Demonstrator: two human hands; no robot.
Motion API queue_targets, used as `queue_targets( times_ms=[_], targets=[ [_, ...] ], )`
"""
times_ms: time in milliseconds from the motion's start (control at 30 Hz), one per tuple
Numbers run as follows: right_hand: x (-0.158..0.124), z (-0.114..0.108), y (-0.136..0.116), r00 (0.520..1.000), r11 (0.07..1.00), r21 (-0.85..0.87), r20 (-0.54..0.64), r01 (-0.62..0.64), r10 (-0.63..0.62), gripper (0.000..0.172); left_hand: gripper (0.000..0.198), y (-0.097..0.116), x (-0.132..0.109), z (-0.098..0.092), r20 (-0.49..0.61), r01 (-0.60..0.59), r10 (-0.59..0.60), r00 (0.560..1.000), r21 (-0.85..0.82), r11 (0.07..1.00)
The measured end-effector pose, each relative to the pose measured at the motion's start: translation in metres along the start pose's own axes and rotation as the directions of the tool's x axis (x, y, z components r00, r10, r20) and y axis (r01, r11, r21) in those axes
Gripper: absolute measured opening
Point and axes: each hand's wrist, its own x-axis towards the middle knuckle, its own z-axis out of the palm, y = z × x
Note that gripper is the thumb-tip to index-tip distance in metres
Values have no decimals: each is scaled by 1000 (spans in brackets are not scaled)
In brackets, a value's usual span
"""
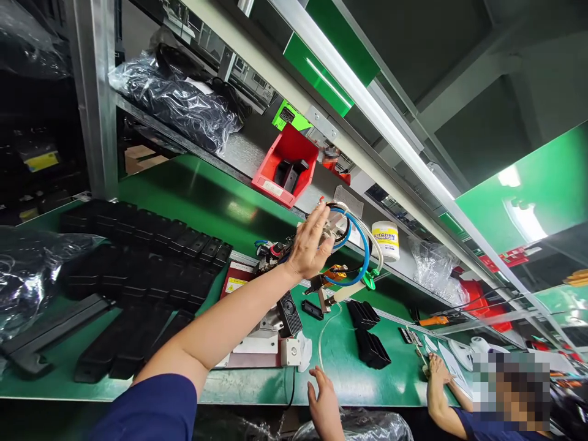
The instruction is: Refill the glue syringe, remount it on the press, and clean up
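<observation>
My left hand [310, 248] reaches up to the top of a bench fixture [255, 346], beside looped blue tubing [365, 260]. Its fingers are stretched out and the thumb stands apart; whether the palm touches the fixture is hidden. Low in front of the bench edge is my right hand [324, 401], empty, fingers apart. Between the hands the fixture carries a black ribbed part with a round centre [289, 312] and a grey box with a round button [291, 353]. A small black part [312, 309] lies just right of it.
Rows of black housings [151, 269] cover the bench's left side. Two black parts [372, 349] lie to the right. On the shelf are a red bin [289, 165], a white tub [386, 241] and bagged parts [179, 98]. A co-worker's hands [436, 367] work at far right.
</observation>
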Motion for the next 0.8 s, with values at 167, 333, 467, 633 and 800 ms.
queue_targets(
  times_ms=[167, 333, 467, 633, 800],
  targets=[
    [3, -1, 0, 1000, 1000, -24, 5, 16, -16, 31, 54, -45, -1, -1, -67, 353, -362, 930, -116, 928],
    [2, 11, 7, 998, 997, -67, -47, 26, -29, 40, 54, -70, 23, 16, 29, 605, -629, 777, -308, 734],
    [0, 15, 13, 996, 995, -83, -70, 52, -58, 40, 58, -78, 38, 32, 50, 698, -734, 677, -362, 618],
    [-6, 16, 26, 995, 995, -95, -88, 36, -44, 37, 60, -84, 42, 34, 68, 723, -771, 634, -407, 558],
    [-12, 20, 33, 997, 994, -102, -72, 25, -33, 38, 66, -88, 34, 19, 83, 750, -803, 591, -424, 508]
  ],
)
